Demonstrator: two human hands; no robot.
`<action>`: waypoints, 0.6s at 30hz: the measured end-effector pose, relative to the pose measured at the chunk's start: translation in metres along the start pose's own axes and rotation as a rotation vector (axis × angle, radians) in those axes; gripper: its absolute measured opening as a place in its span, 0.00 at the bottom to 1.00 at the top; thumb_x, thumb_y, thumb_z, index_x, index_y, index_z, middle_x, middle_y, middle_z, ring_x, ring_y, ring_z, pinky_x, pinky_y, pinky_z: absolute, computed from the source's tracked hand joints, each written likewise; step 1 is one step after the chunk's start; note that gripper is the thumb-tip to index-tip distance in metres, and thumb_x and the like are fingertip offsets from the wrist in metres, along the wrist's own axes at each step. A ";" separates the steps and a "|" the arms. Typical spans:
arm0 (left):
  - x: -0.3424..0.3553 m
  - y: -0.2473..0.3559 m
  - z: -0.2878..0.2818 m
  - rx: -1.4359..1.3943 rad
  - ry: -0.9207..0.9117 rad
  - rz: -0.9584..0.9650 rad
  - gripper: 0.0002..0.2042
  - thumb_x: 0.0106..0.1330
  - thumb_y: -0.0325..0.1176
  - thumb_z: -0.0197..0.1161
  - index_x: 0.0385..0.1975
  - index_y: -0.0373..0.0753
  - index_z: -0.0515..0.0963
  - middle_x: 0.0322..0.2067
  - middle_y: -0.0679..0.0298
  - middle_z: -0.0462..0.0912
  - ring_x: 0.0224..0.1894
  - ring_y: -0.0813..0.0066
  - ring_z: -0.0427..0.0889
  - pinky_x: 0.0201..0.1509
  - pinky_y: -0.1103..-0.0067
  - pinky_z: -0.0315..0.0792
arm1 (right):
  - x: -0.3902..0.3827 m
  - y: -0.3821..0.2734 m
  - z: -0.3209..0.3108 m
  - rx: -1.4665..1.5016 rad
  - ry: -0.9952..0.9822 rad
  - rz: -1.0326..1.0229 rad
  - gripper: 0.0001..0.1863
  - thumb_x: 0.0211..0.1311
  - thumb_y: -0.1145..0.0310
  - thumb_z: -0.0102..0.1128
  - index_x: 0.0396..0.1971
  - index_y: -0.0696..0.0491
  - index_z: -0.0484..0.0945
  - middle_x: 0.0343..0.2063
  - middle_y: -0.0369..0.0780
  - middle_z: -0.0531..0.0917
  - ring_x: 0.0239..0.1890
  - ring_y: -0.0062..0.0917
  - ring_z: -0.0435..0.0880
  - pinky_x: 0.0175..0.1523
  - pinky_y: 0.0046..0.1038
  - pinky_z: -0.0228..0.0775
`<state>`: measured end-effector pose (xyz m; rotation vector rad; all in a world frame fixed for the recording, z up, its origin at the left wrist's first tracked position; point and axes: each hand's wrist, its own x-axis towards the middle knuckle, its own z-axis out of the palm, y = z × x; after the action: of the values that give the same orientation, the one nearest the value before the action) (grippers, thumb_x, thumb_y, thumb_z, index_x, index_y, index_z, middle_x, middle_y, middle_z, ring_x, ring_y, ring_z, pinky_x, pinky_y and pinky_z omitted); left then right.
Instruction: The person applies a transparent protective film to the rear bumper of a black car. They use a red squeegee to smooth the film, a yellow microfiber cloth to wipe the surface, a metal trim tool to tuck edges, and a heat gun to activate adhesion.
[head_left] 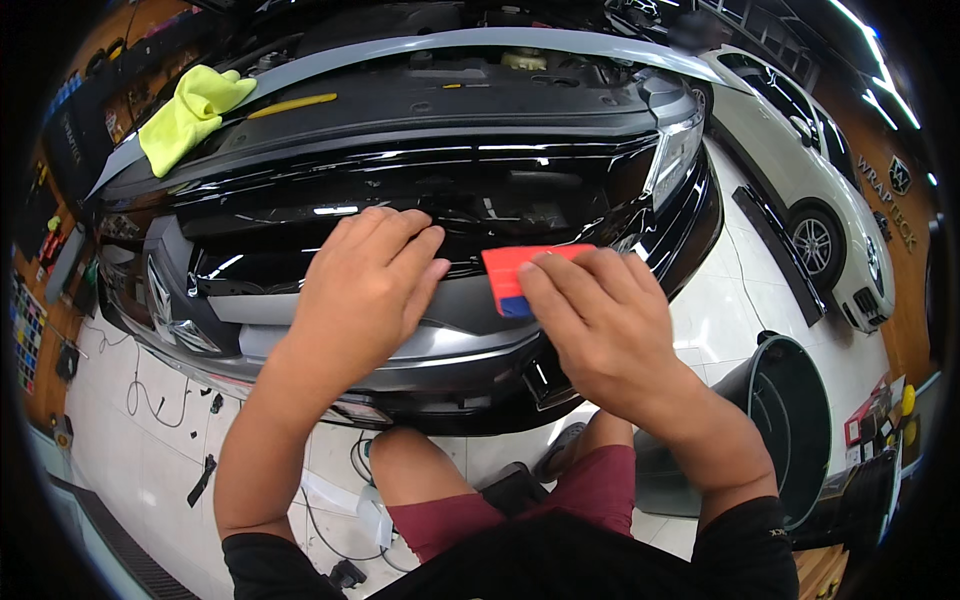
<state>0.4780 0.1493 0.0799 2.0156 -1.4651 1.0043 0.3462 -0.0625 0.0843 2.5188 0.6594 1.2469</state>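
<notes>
In my right hand (pixel 605 305) is a red squeegee card (pixel 508 268) with a blue corner, pinched between thumb and fingers. It sits over the right part of a car's glossy black front panel (pixel 400 165). To its left, my left hand (pixel 375 265) rests at the same grille area, fingers bent down and thumb close to the index finger. Whatever those fingertips hold, if anything, is hidden. A grey trim bar (pixel 268 308) runs beside my left wrist toward the star-shaped emblem mount (pixel 180 310). The headlight (pixel 675 155) lies beyond my right hand.
A yellow-green cloth (pixel 190 115) and a yellow tool (pixel 292 105) lie along the raised engine bay's front edge. A dark bin (pixel 790 430) stands beside my right arm. Cables (pixel 150 395) trail over the tiled floor. A white car (pixel 800 160) is parked at the right.
</notes>
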 end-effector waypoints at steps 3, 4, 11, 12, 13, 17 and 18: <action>-0.002 0.011 0.006 0.023 -0.034 -0.057 0.14 0.63 0.29 0.68 0.47 0.32 0.82 0.48 0.53 0.83 0.51 0.52 0.80 0.58 0.64 0.73 | 0.016 -0.007 0.011 -0.097 -0.074 -0.016 0.18 0.50 0.67 0.61 0.39 0.62 0.81 0.34 0.43 0.81 0.36 0.32 0.76 0.39 0.29 0.68; -0.006 0.013 0.007 0.039 -0.036 -0.072 0.14 0.64 0.30 0.67 0.48 0.32 0.82 0.49 0.52 0.82 0.52 0.51 0.80 0.59 0.63 0.72 | 0.022 -0.010 0.012 -0.124 -0.133 -0.003 0.17 0.50 0.67 0.61 0.38 0.62 0.81 0.34 0.42 0.80 0.35 0.31 0.76 0.39 0.30 0.68; -0.018 0.011 0.015 0.153 -0.075 -0.152 0.19 0.73 0.38 0.58 0.58 0.34 0.78 0.56 0.50 0.79 0.61 0.49 0.75 0.69 0.56 0.64 | 0.002 0.005 -0.015 -0.171 -0.237 0.161 0.17 0.50 0.68 0.61 0.41 0.59 0.80 0.36 0.40 0.81 0.35 0.31 0.75 0.39 0.33 0.68; -0.019 0.012 0.016 0.163 -0.061 -0.148 0.19 0.73 0.38 0.58 0.58 0.34 0.77 0.56 0.50 0.79 0.61 0.49 0.75 0.69 0.56 0.64 | -0.009 0.014 -0.016 -0.184 -0.180 0.170 0.18 0.51 0.70 0.60 0.44 0.59 0.80 0.39 0.40 0.83 0.37 0.31 0.77 0.41 0.34 0.69; -0.016 0.014 0.018 0.155 -0.067 -0.147 0.19 0.72 0.38 0.59 0.58 0.34 0.77 0.57 0.51 0.79 0.61 0.49 0.75 0.70 0.56 0.64 | -0.015 0.015 -0.017 -0.169 -0.148 0.186 0.19 0.52 0.70 0.60 0.45 0.59 0.80 0.40 0.40 0.83 0.39 0.31 0.77 0.41 0.34 0.69; -0.008 0.020 0.022 0.109 -0.095 -0.128 0.20 0.70 0.36 0.61 0.58 0.33 0.78 0.58 0.51 0.79 0.62 0.50 0.75 0.70 0.57 0.64 | -0.017 0.012 -0.005 -0.082 -0.074 0.074 0.18 0.53 0.70 0.59 0.46 0.59 0.80 0.44 0.41 0.83 0.41 0.33 0.79 0.45 0.33 0.71; -0.008 0.020 0.020 0.097 -0.101 -0.120 0.20 0.69 0.36 0.62 0.57 0.33 0.78 0.58 0.51 0.79 0.62 0.50 0.75 0.70 0.58 0.65 | -0.019 0.017 -0.001 -0.078 -0.079 0.066 0.19 0.53 0.71 0.59 0.46 0.59 0.80 0.44 0.42 0.83 0.42 0.33 0.79 0.45 0.33 0.71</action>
<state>0.4636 0.1329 0.0599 2.2247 -1.3497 0.9532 0.3401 -0.0871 0.0790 2.5294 0.5043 1.1639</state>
